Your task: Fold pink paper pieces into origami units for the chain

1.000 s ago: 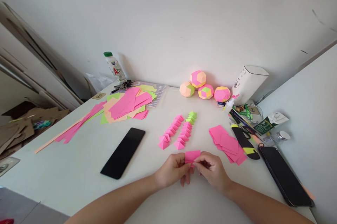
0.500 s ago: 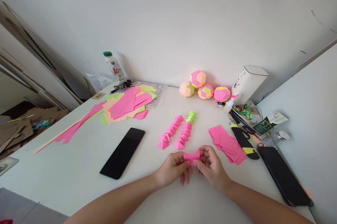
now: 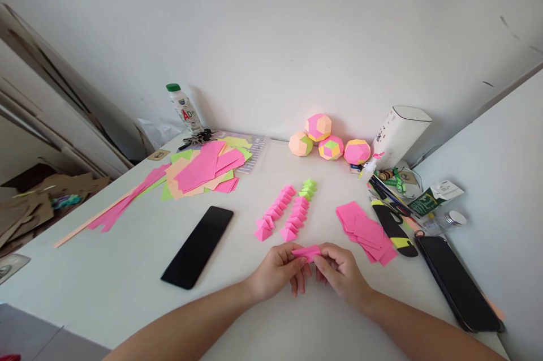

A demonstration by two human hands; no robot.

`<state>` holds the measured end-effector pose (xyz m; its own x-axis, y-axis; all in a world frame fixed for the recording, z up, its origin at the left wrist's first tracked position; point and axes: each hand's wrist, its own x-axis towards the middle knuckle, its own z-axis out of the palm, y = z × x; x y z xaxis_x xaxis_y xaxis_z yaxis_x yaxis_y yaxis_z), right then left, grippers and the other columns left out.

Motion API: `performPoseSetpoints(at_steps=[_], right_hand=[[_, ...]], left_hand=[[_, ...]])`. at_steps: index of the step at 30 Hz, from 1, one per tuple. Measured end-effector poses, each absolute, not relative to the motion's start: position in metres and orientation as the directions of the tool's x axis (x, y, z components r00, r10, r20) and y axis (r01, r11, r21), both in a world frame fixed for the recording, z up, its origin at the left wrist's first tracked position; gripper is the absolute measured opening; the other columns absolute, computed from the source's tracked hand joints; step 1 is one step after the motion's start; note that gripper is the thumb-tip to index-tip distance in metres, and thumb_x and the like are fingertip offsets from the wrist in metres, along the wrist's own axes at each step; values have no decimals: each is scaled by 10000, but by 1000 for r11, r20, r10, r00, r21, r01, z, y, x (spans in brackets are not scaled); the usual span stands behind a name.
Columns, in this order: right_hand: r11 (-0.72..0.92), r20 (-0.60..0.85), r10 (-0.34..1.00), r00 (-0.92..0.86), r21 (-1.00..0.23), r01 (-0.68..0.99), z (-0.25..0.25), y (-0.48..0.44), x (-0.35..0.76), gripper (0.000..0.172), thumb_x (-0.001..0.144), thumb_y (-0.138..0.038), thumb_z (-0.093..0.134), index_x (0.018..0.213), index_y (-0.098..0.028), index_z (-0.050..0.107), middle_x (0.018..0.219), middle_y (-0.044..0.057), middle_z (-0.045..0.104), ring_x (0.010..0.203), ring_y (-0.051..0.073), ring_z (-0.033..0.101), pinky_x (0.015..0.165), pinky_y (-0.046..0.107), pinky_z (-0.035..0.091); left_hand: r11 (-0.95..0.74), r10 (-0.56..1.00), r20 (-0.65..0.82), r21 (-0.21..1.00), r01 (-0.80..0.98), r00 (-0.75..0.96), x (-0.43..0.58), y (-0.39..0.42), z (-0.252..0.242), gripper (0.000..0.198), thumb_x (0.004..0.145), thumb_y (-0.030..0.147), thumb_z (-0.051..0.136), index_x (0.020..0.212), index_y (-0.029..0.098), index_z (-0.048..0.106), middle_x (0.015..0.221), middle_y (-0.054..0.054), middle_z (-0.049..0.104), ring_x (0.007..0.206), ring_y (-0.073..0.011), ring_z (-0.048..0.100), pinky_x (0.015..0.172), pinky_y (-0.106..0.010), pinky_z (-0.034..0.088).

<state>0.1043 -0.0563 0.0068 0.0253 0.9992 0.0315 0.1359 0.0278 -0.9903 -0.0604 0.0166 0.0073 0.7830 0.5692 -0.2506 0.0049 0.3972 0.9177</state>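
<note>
A small pink paper piece (image 3: 307, 253), folded over lengthwise into a narrow strip, is held between both hands above the near part of the table. My left hand (image 3: 278, 271) pinches its left end, thumb in front. At the other end, my right hand (image 3: 339, 271) grips it with thumb and fingers. Just beyond the hands are two rows of folded paper units, one all pink (image 3: 275, 211), the other pink with green ones (image 3: 308, 190) at its far end. A pile of loose pink paper rectangles (image 3: 367, 233) lies to the right.
A black phone (image 3: 197, 248) lies left of my hands, another phone (image 3: 458, 284) at the right edge. Scissors (image 3: 393, 228) lie beside the pink pile. Coloured sheets (image 3: 203, 167), a bottle (image 3: 185, 109) and several paper balls (image 3: 318, 127) stand or lie toward the wall.
The pink paper has gone from a taller, partly open shape to a narrower folded strip, tilted slightly up to the right. Both hands keep hold of it in nearly the same place.
</note>
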Motion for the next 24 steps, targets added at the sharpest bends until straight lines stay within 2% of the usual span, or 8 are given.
performPoseSetpoints(at_steps=[12,20,24], right_hand=[[2,5,1000,21,-991,131,4,-57,105,255,880,-319,540,686,-157,573,590,-20,514,470,103,497,443,218,399],[21,18,1000,-20,-986,163,5,-56,105,287,877,-324,521,635,-171,517,595,-25,492,465,97,469,443,218,362],[87,75,995,-64,-972,220,6,-56,104,170,829,-258,540,687,-166,558,627,-17,488,515,107,442,466,222,344]], left_hand=[[351,534,-329,924,150,779,-62,14,11,304,772,430,607,757,135,540,594,-3,614,422,-110,581,346,-183,410],[274,529,-298,946,172,794,-64,13,10,187,815,314,541,760,136,530,561,17,577,391,-83,535,358,-175,408],[276,522,-292,947,165,801,-64,11,5,100,792,229,534,746,142,516,555,27,563,395,-83,536,361,-173,399]])
